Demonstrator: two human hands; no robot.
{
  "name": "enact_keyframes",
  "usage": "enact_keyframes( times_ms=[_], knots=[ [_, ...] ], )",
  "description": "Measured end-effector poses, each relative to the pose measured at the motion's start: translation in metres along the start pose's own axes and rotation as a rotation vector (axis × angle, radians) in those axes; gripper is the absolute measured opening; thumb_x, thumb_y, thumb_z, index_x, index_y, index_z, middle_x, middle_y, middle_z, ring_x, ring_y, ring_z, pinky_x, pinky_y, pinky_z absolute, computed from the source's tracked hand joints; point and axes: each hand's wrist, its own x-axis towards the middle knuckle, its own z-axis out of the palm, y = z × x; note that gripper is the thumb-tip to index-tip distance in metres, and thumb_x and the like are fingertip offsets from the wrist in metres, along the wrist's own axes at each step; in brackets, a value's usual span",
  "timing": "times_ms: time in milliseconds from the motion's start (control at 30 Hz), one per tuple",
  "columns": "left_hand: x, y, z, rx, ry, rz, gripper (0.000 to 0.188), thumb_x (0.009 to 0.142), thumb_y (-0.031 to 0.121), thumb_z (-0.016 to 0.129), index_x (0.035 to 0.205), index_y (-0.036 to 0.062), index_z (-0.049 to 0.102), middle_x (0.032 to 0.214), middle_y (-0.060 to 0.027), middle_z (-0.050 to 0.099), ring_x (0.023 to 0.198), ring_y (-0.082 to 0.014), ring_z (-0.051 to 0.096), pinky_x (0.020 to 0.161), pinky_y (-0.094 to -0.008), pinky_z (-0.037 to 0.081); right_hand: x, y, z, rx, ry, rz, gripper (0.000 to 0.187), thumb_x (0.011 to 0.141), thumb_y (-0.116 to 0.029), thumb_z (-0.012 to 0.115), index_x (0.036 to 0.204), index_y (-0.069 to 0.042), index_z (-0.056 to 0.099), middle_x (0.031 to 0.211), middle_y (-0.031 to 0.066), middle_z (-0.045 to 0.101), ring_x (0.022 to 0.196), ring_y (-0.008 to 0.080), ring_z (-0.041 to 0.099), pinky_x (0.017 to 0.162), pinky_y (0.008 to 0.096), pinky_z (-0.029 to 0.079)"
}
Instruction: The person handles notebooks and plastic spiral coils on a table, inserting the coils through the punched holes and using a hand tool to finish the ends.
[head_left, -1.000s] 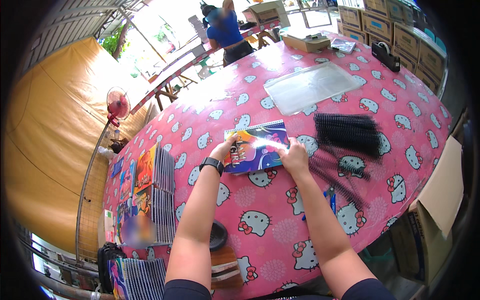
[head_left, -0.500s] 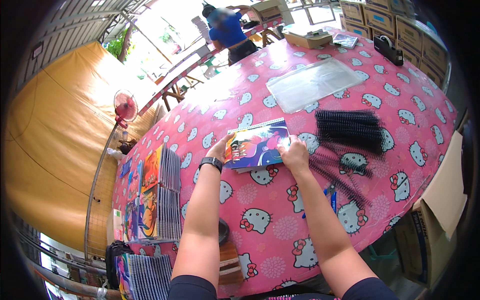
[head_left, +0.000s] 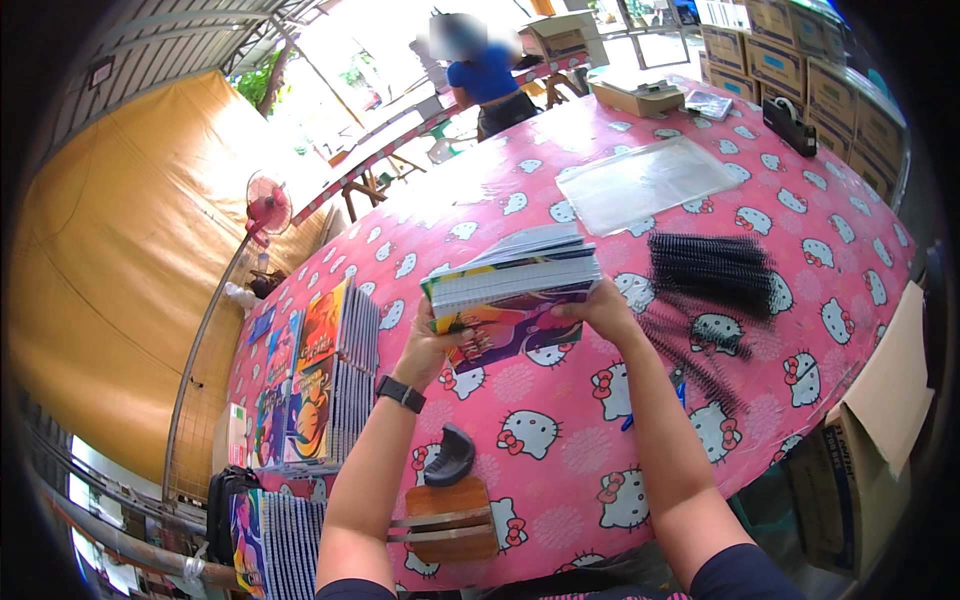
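A thick stack of colourful notebooks (head_left: 515,330) is gripped between my two hands above the table's middle. It is tilted, its white hole-punched edge facing up and some covers fanned apart at the back. My left hand (head_left: 432,338) is closed on the left end, thumb across the front cover; my right hand (head_left: 607,312) is closed on the right end. Right of it lie a pile of black binding coils (head_left: 710,272) and several loose coils (head_left: 695,350). Blue-handled pliers (head_left: 681,393) show partly behind my right forearm.
Piles of bound notebooks (head_left: 325,385) stand at the left. Near me are a wooden block (head_left: 455,520) with metal strips and a dark curved piece (head_left: 450,457). Clear plastic sheets (head_left: 645,185), a tape dispenser (head_left: 790,125) and an open carton (head_left: 850,480) lie right; a person (head_left: 485,80) works beyond.
The notebook stack has tipped up, so its punched edge now faces me instead of its cover lying flat. Both hands have shifted their hold to its ends. My view has moved slightly.
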Motion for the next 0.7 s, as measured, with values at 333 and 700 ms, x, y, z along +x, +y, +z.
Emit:
enact_keyframes(
  times_ms=[333, 700],
  knots=[
    [-0.056, -0.025, -0.067, 0.068, -0.026, -0.192, 0.047, 0.073, -0.008, 0.065, 0.118, 0.0039, 0.055, 0.111, -0.0058, 0.063, 0.096, -0.0169, 0.061, 0.09, -0.0317, 0.046, -0.016, 0.033, 0.063, -0.237, -0.113, -0.098, 0.081, 0.073, -0.013, 0.078, 0.136, -0.006, 0.028, 0.121, 0.0122, 0.052, 0.111, 0.0199, 0.05, 0.093, 0.035, 0.044],
    [-0.077, -0.023, -0.062, 0.325, -0.101, -0.068, 0.031, 0.089, 0.014, 0.063, 0.118, 0.0026, 0.057, 0.097, -0.0011, 0.064, 0.091, -0.0106, 0.062, 0.076, -0.0255, 0.051, -0.047, 0.025, 0.073, -0.371, 0.007, 0.005, 0.05, 0.082, -0.029, 0.071, 0.118, -0.001, 0.049, 0.096, 0.0102, 0.061, 0.091, 0.0175, 0.059, 0.075, 0.0305, 0.05]
  ],
)
